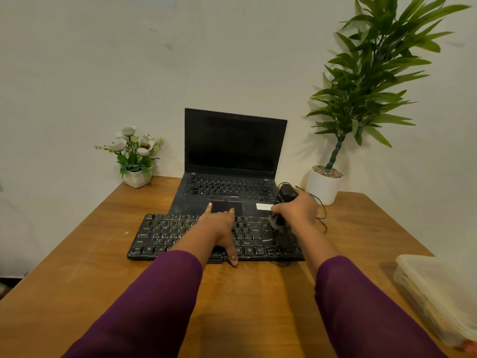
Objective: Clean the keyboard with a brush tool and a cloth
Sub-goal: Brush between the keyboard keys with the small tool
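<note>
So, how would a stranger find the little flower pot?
Find the open black laptop on the brown wooden table. Left of it stands a small white pot of white flowers; the round white pot on the right holds a tall green plant.

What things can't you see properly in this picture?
Head view, brush: bristles blurred, handle mostly inside the right hand.
Head view, keyboard: middle keys hidden under the left hand.
Head view, plastic box: cut off by the right edge, contents unclear.

Black keyboard (165,235), black laptop (232,148), purple sleeves (154,293), brown wood-grain table (77,267), white plant pot (322,189)
</note>
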